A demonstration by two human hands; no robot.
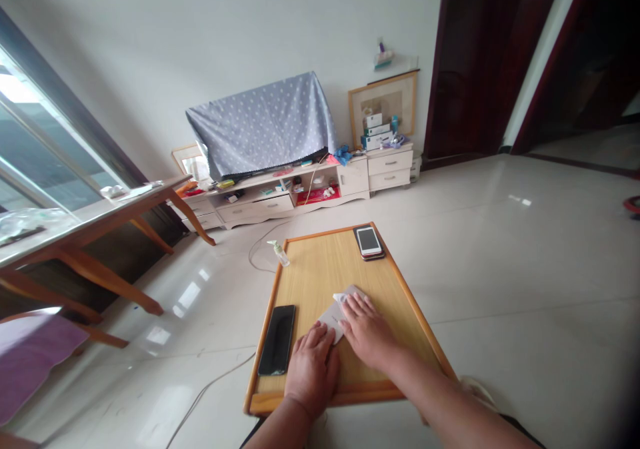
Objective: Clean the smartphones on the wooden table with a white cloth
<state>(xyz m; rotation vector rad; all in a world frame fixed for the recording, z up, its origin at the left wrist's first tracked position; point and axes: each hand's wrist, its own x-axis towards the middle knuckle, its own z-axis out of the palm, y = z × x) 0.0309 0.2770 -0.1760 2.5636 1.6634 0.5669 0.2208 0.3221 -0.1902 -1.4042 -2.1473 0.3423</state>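
A pale pinkish, flat slab shaped like a phone (330, 318) lies at a slant on the small wooden table (320, 262). My left hand (313, 362) grips its near end, fingers bent over the edge. On the far part, my right hand (367, 326) presses a white wipe (340, 297) to the surface; a corner of it sticks out past the fingertips. The palm hides the rest of the wipe. Left of my left hand lies a large black phone (278, 340), screen up.
A small pump bottle (279, 252) stands by the table's left rim. At the far right corner a white phone (369, 241) rests on a dark one. Beyond are a low white cabinet (353, 177) and a cloth-covered screen (270, 126). A cable (210, 386) runs over the floor.
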